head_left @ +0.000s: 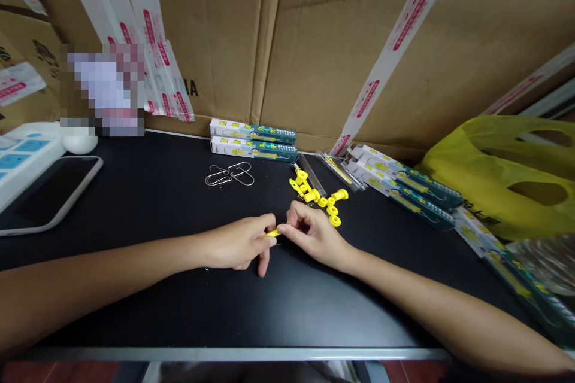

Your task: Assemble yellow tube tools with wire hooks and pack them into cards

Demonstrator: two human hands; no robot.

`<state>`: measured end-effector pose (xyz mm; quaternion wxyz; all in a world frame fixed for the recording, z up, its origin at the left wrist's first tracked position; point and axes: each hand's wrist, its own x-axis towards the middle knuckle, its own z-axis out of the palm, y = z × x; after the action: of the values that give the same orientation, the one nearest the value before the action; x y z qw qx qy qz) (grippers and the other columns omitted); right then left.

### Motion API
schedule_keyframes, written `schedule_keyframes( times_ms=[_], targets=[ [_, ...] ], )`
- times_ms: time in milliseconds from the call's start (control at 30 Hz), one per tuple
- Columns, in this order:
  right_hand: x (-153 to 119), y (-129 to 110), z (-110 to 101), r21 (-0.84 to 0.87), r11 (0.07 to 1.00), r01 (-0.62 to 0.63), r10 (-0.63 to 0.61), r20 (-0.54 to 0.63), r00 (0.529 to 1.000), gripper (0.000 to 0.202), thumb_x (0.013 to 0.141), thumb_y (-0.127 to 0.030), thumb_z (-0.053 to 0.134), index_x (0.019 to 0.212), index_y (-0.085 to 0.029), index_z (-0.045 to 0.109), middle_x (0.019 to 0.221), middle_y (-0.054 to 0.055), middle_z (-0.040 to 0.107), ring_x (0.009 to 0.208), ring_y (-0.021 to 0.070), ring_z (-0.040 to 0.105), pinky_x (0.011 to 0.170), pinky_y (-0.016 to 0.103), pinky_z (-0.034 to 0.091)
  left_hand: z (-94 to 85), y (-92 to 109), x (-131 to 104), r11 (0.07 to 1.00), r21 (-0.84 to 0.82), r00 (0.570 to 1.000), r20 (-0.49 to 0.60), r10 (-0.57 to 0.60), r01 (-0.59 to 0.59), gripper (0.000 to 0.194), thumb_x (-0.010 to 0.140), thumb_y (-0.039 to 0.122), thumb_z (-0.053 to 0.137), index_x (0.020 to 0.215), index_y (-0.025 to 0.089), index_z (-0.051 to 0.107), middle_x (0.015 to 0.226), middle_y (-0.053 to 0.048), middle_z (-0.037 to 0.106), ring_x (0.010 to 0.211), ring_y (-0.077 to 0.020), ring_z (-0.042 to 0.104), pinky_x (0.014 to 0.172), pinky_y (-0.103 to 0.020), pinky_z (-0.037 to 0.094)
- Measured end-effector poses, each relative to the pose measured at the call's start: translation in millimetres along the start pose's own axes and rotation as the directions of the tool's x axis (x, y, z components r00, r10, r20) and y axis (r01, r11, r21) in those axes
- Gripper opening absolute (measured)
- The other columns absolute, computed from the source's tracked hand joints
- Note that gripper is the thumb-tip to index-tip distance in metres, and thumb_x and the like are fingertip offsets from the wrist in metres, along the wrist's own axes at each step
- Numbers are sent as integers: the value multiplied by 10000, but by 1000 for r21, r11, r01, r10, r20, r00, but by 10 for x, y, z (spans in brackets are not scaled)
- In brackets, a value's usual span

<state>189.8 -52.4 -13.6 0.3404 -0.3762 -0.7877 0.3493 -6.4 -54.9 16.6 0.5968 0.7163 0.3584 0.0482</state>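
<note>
My left hand (247,243) pinches a small yellow plastic part (272,233) between thumb and forefinger, its other fingers curled or hanging down. From the other side, my right hand (315,234) closes thumb and fingertips on the right end of that part; anything finer at its tip is hidden. A thin metal end shows just below the left fingers. Just beyond my right hand lie several loose yellow plastic pieces (311,195) with small springs among them. Farther back on the black table (287,305) are several bent wire hooks (230,173).
Printed spring-scale boxes (254,148) lie at the back, with more boxes (404,188) along the right. Clear tubes and thin rods (341,170) lie between them. A yellow plastic bag (498,173) sits at right; a phone (51,194) and power strip (33,146) at left. Cardboard walls the back.
</note>
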Motion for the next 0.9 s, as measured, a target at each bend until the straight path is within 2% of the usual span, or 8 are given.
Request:
schedule_keyframes(
  times_ms=[233, 400, 567, 733, 900],
  targets=[
    [3, 24, 10, 55, 998, -4, 5, -19, 1000, 331, 808, -355, 653, 662, -197, 401, 604, -48, 420, 535, 91, 364, 500, 230, 293, 68, 46, -32, 994, 112, 995, -95, 12, -2, 172, 938, 299, 326, 793, 210, 306, 598, 57, 590, 339, -29, 375, 332, -126, 266],
    [24, 57, 7, 178, 983, -32, 40, -42, 998, 315, 812, -366, 645, 684, -196, 413, 637, -42, 431, 555, 94, 371, 502, 229, 298, 33, 23, 9, 1000, 31, 993, -118, -1, 5, 173, 930, 334, 341, 806, 215, 318, 554, 68, 552, 329, -46, 357, 312, -139, 266],
    [36, 55, -34, 204, 976, -78, 69, 52, 996, 272, 843, -375, 603, 721, -187, 447, 644, -48, 404, 556, 86, 350, 502, 221, 295, -67, 25, 19, 997, 76, 995, -96, 8, -1, 173, 920, 334, 360, 802, 208, 344, 584, 49, 584, 342, -54, 378, 313, -148, 268],
    [48, 1, -74, 195, 972, -128, 94, 174, 980, 247, 889, -381, 529, 762, -176, 474, 622, -49, 431, 546, 82, 397, 512, 219, 321, -110, 35, 7, 993, 116, 992, -122, 34, -20, 173, 920, 335, 362, 807, 204, 359, 615, 38, 610, 366, -50, 392, 335, -144, 279],
    [56, 16, -77, 225, 960, -167, 132, 164, 978, 267, 830, -398, 614, 752, -176, 486, 583, -52, 469, 521, 85, 436, 499, 216, 342, -121, 17, 23, 999, 50, 995, -98, 27, -22, 164, 926, 335, 360, 828, 204, 360, 608, 42, 603, 352, -45, 370, 329, -144, 260]
  ],
)
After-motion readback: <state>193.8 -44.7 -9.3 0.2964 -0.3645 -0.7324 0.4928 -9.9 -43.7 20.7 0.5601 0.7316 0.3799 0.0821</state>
